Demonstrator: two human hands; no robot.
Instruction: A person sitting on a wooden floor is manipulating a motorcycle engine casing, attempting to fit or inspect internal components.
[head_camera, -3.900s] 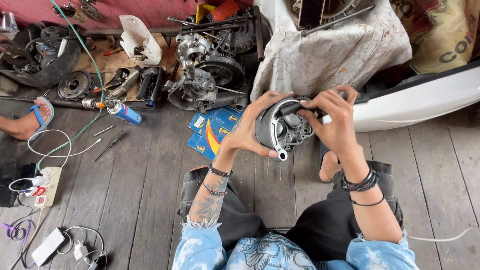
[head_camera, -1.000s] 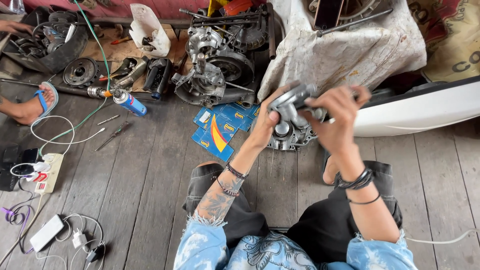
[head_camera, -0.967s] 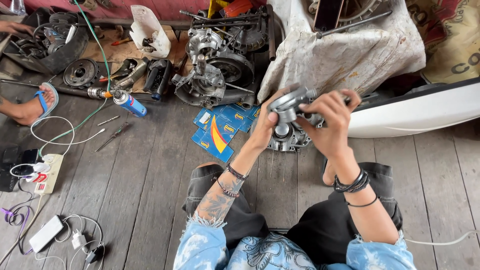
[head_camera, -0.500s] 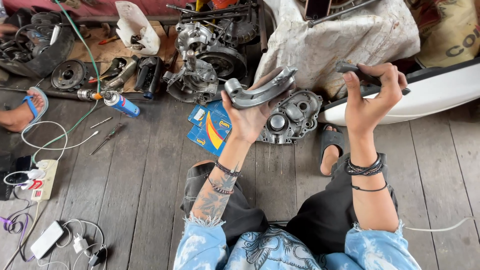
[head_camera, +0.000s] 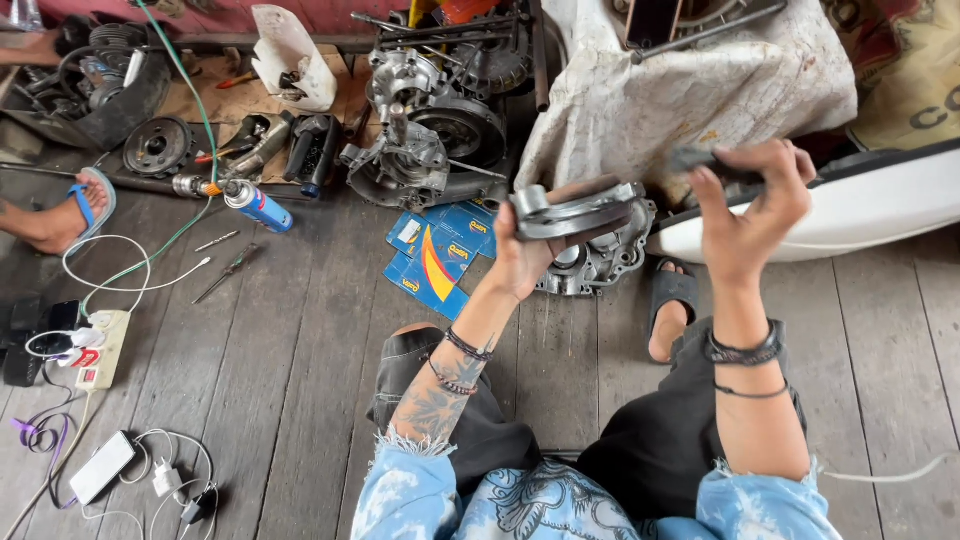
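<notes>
Plank floor (head_camera: 300, 400), blue cartons (head_camera: 440, 255) (flat, orange-marked); left hand (head_camera: 520, 255) clamped on metal cover (head_camera: 580, 210), right hand (head_camera: 750, 205) on dark tool (head_camera: 715, 163)

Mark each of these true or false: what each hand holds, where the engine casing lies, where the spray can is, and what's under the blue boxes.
1. The left hand holds a curved grey metal part. True.
2. The right hand is empty. False: it grips a small dark part.
3. An engine casing lies on the floor beyond the left hand. True.
4. The spray can stands upright. False: it lies on its side.
5. The blue boxes sit on a table. False: they lie on the plank floor.
</notes>
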